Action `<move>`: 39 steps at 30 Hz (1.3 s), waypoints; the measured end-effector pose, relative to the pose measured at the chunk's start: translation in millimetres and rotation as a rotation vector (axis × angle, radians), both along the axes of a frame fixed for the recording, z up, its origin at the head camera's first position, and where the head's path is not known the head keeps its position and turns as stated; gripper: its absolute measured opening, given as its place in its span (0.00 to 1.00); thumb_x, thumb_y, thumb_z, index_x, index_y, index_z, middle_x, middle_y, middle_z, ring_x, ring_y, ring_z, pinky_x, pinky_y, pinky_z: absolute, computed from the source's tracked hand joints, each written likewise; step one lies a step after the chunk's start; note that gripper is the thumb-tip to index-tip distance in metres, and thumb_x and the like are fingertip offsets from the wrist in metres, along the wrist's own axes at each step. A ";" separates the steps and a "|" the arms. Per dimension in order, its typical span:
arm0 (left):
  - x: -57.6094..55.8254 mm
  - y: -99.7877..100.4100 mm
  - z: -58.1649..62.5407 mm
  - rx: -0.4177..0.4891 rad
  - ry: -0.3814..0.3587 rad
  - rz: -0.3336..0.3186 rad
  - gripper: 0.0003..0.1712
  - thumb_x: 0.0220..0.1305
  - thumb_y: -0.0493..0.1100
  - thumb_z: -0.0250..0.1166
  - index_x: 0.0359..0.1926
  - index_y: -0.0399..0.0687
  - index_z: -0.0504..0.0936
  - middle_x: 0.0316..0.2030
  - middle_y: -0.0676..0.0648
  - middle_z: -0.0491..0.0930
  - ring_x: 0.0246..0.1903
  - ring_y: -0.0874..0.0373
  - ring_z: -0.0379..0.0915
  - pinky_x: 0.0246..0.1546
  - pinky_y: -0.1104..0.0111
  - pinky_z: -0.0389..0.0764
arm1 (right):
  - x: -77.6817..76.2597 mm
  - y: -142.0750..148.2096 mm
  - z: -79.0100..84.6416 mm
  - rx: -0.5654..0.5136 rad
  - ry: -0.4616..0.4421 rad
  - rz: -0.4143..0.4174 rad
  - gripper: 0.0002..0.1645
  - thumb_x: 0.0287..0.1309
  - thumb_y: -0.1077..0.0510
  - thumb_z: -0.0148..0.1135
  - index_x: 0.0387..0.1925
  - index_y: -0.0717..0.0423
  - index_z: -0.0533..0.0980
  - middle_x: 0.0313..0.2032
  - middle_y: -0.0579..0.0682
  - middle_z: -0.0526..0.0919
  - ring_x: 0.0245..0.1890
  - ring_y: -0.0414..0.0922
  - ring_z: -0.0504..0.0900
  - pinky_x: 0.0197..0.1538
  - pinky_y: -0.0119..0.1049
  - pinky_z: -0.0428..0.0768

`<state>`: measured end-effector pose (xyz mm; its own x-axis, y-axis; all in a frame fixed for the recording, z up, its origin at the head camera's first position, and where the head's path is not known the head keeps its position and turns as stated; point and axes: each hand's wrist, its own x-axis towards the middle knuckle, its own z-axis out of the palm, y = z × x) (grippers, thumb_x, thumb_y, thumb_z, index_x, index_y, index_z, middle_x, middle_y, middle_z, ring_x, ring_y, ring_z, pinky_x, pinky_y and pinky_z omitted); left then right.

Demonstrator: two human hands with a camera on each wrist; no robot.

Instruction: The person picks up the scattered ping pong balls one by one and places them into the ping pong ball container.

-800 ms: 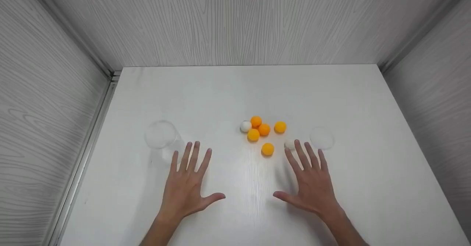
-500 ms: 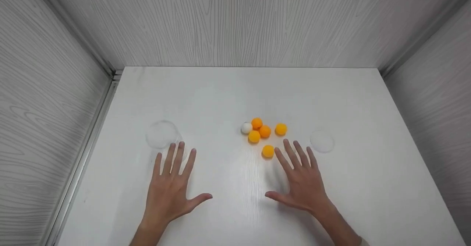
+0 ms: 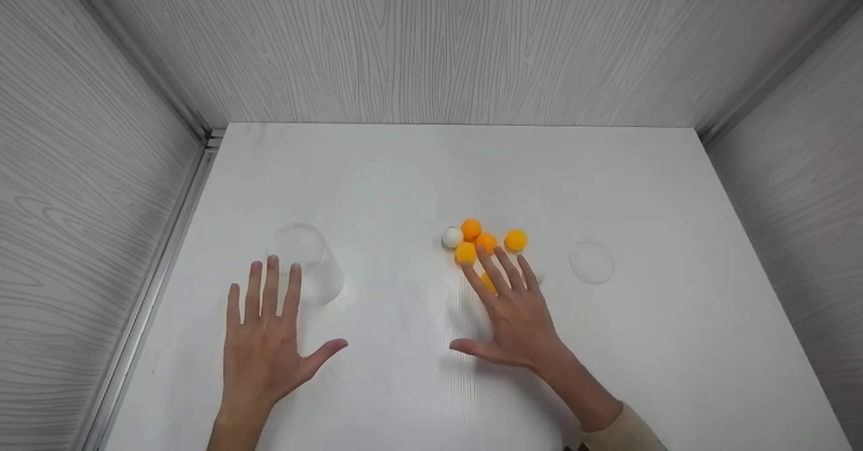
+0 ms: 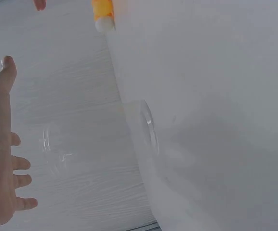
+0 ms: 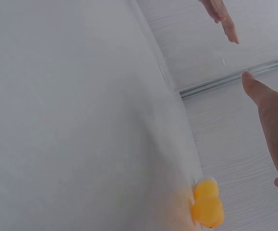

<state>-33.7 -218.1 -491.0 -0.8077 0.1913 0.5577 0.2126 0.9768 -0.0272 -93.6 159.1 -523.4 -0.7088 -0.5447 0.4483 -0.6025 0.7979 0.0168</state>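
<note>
Orange balls (image 3: 488, 238) loosely grouped mid-tabletop (image 3: 404, 168), white ball (image 3: 452, 237) at the edge; left grip (image 3: 263, 350) and right grip (image 3: 519, 316) spread, holding nothing.
I'd come down from above and pinch one ball lightly; a sideways nudge would probably scatter the rest. Left fingers near the clear container (image 3: 323, 279). Balls look round, smooth, unmarked at this resolution.

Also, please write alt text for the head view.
Someone's left hand and right hand, spread open, holding nothing, hover above a white table. Near the left, a clear container; near the right, orange and white balls; farther right, a clear round piece.
</note>
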 end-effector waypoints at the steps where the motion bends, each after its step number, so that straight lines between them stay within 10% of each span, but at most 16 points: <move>1: -1.4 -2.9 -1.2 0.004 -0.001 0.007 0.69 0.59 0.92 0.36 0.79 0.41 0.64 0.76 0.30 0.66 0.76 0.32 0.62 0.70 0.33 0.68 | -1.8 -3.1 -0.9 0.003 0.005 0.009 0.68 0.50 0.09 0.50 0.82 0.45 0.60 0.82 0.55 0.61 0.81 0.58 0.63 0.78 0.65 0.62; 17: -24.9 -39.8 -32.9 0.177 -0.070 0.069 0.74 0.58 0.92 0.39 0.80 0.33 0.58 0.75 0.26 0.65 0.74 0.29 0.62 0.67 0.32 0.69 | -14.3 -48.3 -20.6 0.013 -0.089 0.068 0.69 0.47 0.15 0.63 0.82 0.45 0.58 0.81 0.52 0.64 0.79 0.56 0.67 0.78 0.61 0.67; 25: -35.2 -46.4 -45.9 0.241 -0.121 0.069 0.74 0.57 0.92 0.41 0.80 0.33 0.57 0.75 0.26 0.65 0.76 0.28 0.59 0.68 0.32 0.67 | -26.2 -68.1 -23.7 0.083 -0.130 0.093 0.66 0.55 0.12 0.51 0.84 0.44 0.53 0.83 0.50 0.59 0.80 0.55 0.64 0.81 0.58 0.64; 39: -49.0 -48.4 -56.9 0.286 -0.242 0.090 0.67 0.49 0.71 0.71 0.76 0.27 0.61 0.75 0.26 0.63 0.77 0.28 0.56 0.70 0.33 0.63 | -39.0 -107.6 -33.1 0.086 -0.220 0.186 0.62 0.61 0.14 0.47 0.84 0.45 0.54 0.82 0.50 0.61 0.80 0.53 0.64 0.80 0.56 0.66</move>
